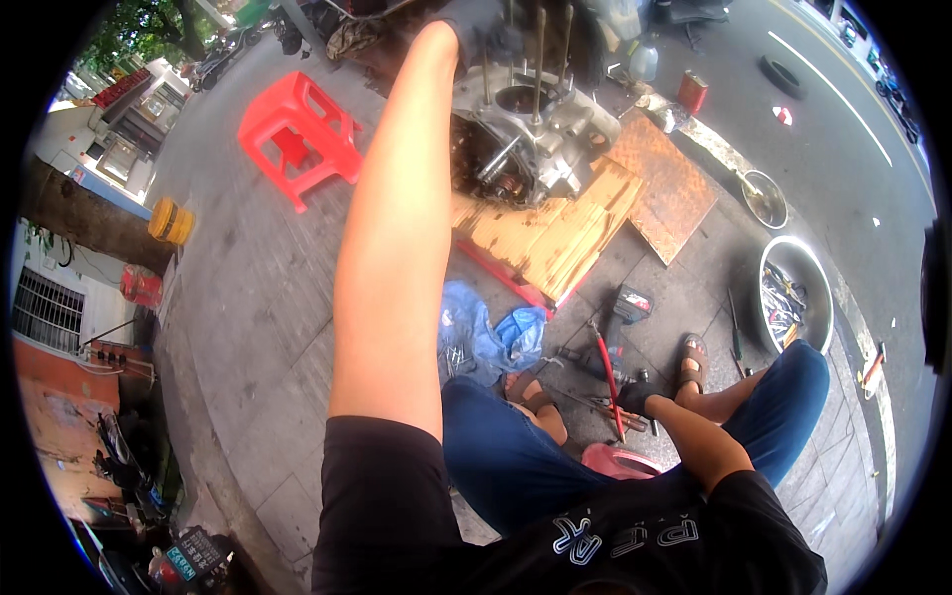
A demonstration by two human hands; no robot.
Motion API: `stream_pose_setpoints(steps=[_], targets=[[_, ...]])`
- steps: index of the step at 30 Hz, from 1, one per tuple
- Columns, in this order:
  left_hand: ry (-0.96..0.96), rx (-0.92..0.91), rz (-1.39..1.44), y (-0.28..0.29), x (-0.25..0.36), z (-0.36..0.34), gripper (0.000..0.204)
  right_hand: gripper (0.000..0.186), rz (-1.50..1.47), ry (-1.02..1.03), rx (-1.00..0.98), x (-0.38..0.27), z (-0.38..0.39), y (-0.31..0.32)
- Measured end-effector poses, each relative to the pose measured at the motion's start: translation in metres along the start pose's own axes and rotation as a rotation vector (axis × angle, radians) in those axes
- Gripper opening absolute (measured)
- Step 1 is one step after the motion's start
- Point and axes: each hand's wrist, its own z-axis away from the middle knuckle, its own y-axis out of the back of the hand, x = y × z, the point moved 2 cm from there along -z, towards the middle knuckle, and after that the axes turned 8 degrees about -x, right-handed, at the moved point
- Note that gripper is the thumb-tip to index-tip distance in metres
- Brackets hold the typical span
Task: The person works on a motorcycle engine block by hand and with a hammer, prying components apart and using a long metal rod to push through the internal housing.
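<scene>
My left arm stretches forward to an opened metal engine block (565, 134) with upright studs. My left hand (486, 28), in a dark glove, is at its far left side; its fingers are lost in shadow. Low between my feet is my right hand (637, 396), also dark-gloved, its fingers too small to make out. Beside it a long red-handled tool (607, 377) slants upward, and metal hand tools lie about. A cordless power tool (617, 337) with a dark battery lies just beyond. The engine rests on stained cardboard (555, 238).
A blue plastic bag (486, 332) lies near my left foot. A metal basin (818, 302) of tools stands at right, below a smaller bowl (764, 198). A rusty board (664, 188) adjoins the cardboard. A red stool (297, 134) stands left, a red can (692, 91) far right.
</scene>
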Motion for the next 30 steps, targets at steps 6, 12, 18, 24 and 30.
stream_pose_setpoints(steps=[6,12,18,24,30], targets=[[0.012,0.036,-0.024,0.004,0.007,0.011,0.02,0.041,-0.014,0.05,0.002,-0.01,0.01,-0.011],[0.101,0.023,-0.225,-0.013,0.038,0.052,0.02,0.044,0.037,0.105,0.023,-0.001,0.007,-0.018],[0.115,0.027,0.025,-0.006,0.033,0.058,0.021,0.042,0.021,0.193,0.032,0.006,-0.009,-0.012],[0.088,0.018,0.054,-0.001,0.027,0.054,0.027,0.042,-0.073,0.09,0.095,0.012,-0.006,-0.005],[0.079,0.046,-0.149,0.001,0.036,0.046,0.024,0.04,0.035,0.062,0.098,0.033,-0.005,-0.005]])
